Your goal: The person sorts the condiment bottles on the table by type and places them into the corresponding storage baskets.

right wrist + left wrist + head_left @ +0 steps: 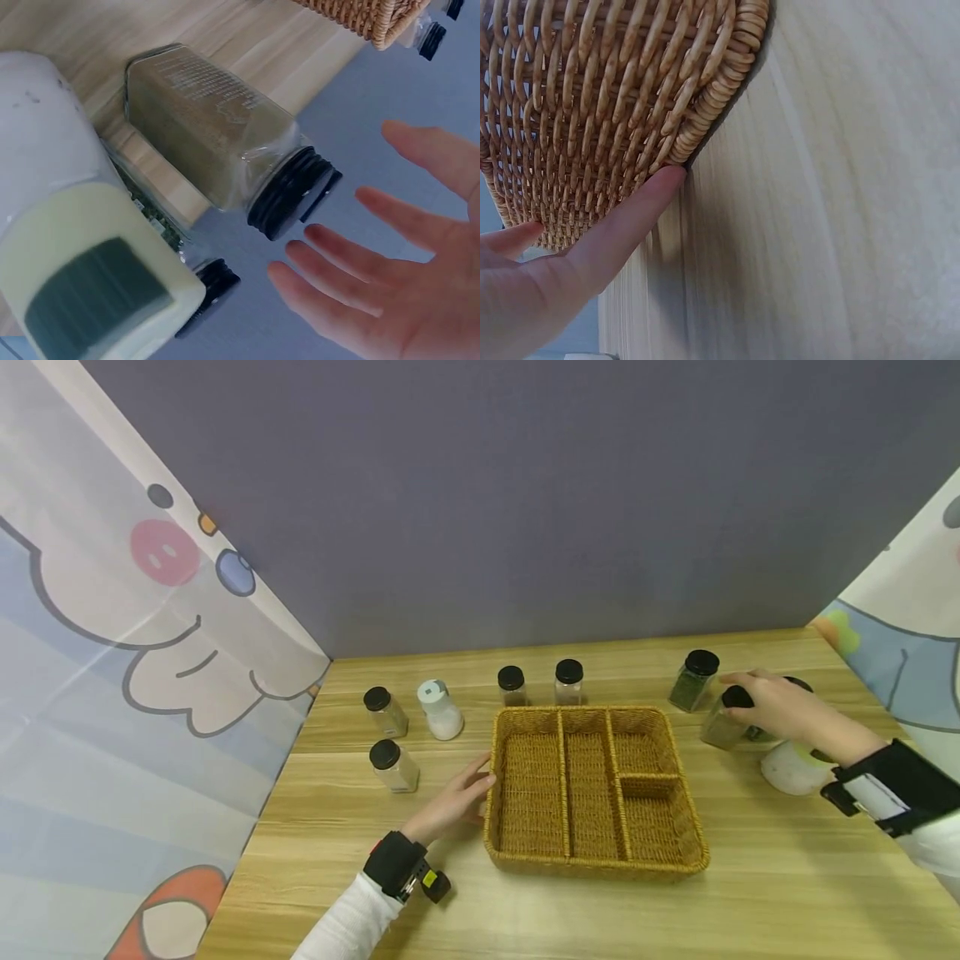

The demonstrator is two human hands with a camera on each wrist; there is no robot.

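Note:
A woven basket (525, 793) with several compartments stands on the table. My left hand (453, 802) touches its left wall; in the left wrist view an extended finger (630, 221) meets the weave near the basket's base. On the right, my right hand (776, 703) hovers by a black-lidded spice jar (722, 729) of brownish powder. The right wrist view shows that hand (405, 262) with its fingers spread, apart from the jar's lid (289, 193). A jar of green herbs (692, 685) stands just behind. Another green-filled jar (146, 202) is partly hidden by a white container (52, 127).
Two black-lidded jars (569, 683) stand behind the basket. To its left are a white-capped shaker (442, 714) and two more black-lidded jars (395, 768). A grey wall (525, 527) bounds the table's back, and printed curtains (247, 668) hang at both sides.

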